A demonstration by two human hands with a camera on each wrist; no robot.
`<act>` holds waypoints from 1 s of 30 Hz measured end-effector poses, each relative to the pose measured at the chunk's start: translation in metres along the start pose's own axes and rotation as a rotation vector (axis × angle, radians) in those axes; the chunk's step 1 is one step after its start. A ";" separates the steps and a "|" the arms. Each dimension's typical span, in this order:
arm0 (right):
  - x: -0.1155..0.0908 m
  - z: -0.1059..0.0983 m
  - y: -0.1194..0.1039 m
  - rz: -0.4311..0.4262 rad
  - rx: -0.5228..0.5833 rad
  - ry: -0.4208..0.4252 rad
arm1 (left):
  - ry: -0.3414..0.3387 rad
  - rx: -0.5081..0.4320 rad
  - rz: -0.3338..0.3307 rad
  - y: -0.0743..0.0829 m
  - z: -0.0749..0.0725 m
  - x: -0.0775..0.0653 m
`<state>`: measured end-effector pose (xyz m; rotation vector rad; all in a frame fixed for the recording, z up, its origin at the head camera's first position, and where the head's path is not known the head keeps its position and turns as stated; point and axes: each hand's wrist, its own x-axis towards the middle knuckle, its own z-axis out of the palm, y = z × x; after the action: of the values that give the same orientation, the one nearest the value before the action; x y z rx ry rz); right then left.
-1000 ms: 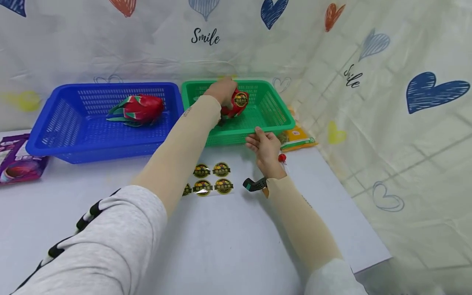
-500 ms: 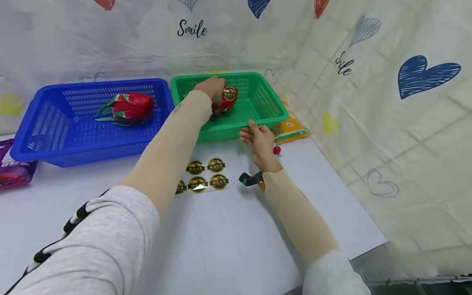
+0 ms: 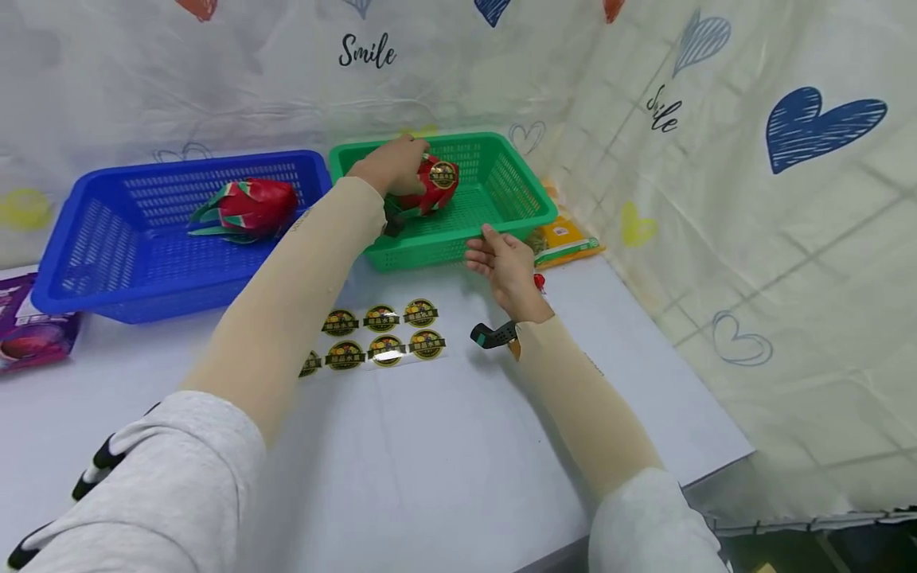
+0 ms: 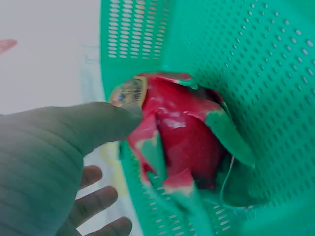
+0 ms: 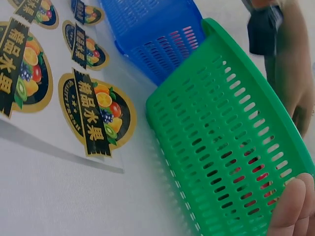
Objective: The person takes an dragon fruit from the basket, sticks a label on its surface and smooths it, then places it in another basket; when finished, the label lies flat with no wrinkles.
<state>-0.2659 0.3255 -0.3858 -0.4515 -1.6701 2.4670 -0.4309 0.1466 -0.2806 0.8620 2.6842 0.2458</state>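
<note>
A red dragon fruit with green leaf tips and a round gold-and-black sticker sits in the green basket. My left hand reaches in over it. In the left wrist view the thumb lies at the fruit beside its sticker, while the other fingers are spread and apart from it. My right hand is at the basket's front rim; its fingertips rest there, loosely bent. A second dragon fruit lies in the blue basket to the left.
A clear sheet of round fruit stickers lies on the white table in front of the baskets. An orange packet stands behind the right hand, and a purple packet lies at far left. Something small and red is beside the right hand.
My left hand has drawn slightly left, off the dragon fruit, uncovering more of it and of the sticker sheet. The right hand stays at the rim; the head view has shifted.
</note>
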 end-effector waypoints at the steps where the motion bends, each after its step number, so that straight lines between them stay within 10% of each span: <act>1: 0.000 0.002 0.000 0.008 -0.006 -0.013 | 0.020 -0.005 0.014 -0.005 -0.001 -0.008; 12: -0.006 -0.007 0.004 0.059 -0.071 -0.046 | 0.340 -0.196 0.168 -0.032 0.020 -0.109; 22: -0.022 -0.018 0.005 0.026 -0.126 -0.054 | 0.500 -0.525 0.177 -0.057 0.096 -0.218; 30: -0.037 -0.009 0.009 -0.051 -0.239 -0.097 | 0.483 -0.688 -0.064 -0.128 0.160 -0.286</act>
<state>-0.2278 0.3205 -0.3904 -0.3141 -2.0000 2.2972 -0.2247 -0.1142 -0.3942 0.5366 2.6969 1.4127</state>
